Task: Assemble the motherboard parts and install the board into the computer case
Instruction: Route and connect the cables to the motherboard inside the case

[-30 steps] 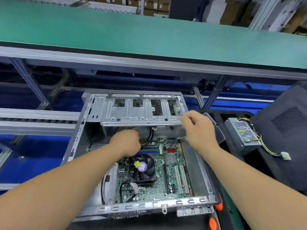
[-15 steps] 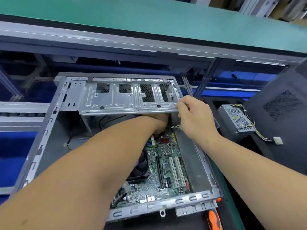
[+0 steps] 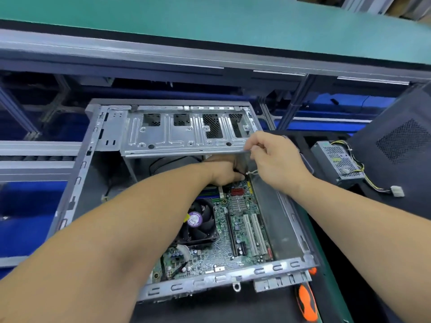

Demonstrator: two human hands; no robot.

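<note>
An open grey computer case (image 3: 77, 183) lies flat in front of me. The green motherboard (image 3: 242, 231) sits inside it, with a black CPU fan (image 3: 198, 222) at its middle. A metal drive cage (image 3: 184, 138) is tilted up at the far end of the case. My right hand (image 3: 275, 159) pinches the cage's near right corner. My left hand (image 3: 224, 171) reaches under the cage to the board's far edge, fingers closed around something small and dark; what it is stays hidden. A thin white cable tie loop (image 3: 253, 172) shows between the two hands.
A power supply (image 3: 338, 162) with yellow and black wires lies to the right of the case, beside a black side panel (image 3: 401, 145). An orange-handled screwdriver (image 3: 306, 301) lies at the near right. A green conveyor belt (image 3: 210, 22) runs across the back.
My left hand moved from beside the fan up and right, under the drive cage. My right hand stayed on the cage's corner. The camera moved closer to the case.
</note>
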